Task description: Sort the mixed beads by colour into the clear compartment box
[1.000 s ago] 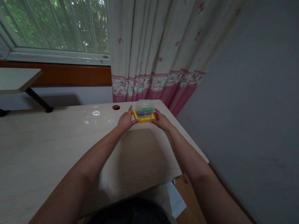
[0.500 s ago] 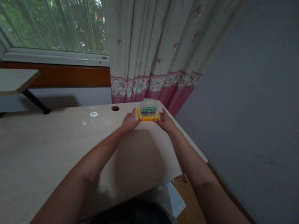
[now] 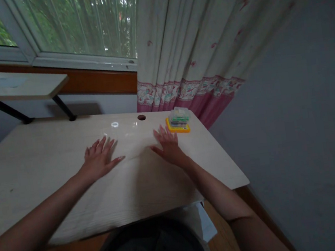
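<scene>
My left hand (image 3: 98, 159) is open over the pale desk (image 3: 109, 202), fingers spread and nothing in it. Farther right, my right hand (image 3: 169, 146) is open too, empty, with its fingers pointing toward the back of the desk. Just beyond its fingertips, at the back right corner, sits a stack of small boxes (image 3: 178, 121). The lowest is a yellow tray-like case (image 3: 183, 130); above it lie greenish and clear plastic cases. Whether my palms press on the desktop or hover slightly above it, I cannot tell.
A raised shelf (image 3: 52, 86) on black legs stands at the back left. Near the rear edge is a round cable hole (image 3: 141, 117). A flowered curtain (image 3: 174, 59) hangs behind the corner, beside the window (image 3: 82, 26). The grey wall (image 3: 292, 126) runs along the right.
Both hands have come away from the stack of boxes and moved left, with fingers now spread. The stack stays at the corner. My view has turned a little left.
</scene>
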The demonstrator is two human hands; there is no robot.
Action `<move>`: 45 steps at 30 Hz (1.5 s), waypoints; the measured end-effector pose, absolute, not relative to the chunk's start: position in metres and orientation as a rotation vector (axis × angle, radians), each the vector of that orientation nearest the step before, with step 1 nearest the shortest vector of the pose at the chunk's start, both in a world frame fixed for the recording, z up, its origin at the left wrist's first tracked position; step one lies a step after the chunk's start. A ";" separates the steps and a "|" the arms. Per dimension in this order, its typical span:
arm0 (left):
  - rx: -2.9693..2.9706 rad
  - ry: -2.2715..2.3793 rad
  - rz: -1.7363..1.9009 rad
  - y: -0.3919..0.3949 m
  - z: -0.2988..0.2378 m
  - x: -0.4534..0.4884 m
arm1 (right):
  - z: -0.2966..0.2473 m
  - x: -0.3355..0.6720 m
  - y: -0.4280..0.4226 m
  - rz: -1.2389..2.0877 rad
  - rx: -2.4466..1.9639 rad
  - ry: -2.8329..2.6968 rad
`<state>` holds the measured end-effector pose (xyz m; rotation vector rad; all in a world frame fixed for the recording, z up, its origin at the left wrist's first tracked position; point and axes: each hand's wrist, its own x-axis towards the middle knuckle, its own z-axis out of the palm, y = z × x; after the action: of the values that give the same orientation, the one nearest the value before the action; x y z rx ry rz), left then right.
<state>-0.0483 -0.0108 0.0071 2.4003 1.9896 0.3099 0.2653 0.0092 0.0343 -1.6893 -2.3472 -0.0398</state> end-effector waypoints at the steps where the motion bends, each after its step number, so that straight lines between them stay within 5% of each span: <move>1: 2.400 2.009 0.279 -0.013 0.002 -0.051 | 0.027 0.254 0.009 -0.013 -1.706 -2.378; 45: 2.477 1.982 0.222 -0.015 -0.016 -0.052 | -0.005 0.224 0.000 0.080 -1.757 -2.465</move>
<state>-0.0520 -0.0146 -0.0162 2.4766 1.9815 0.2220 0.2244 0.0004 -0.0050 -1.7567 -2.4650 0.0803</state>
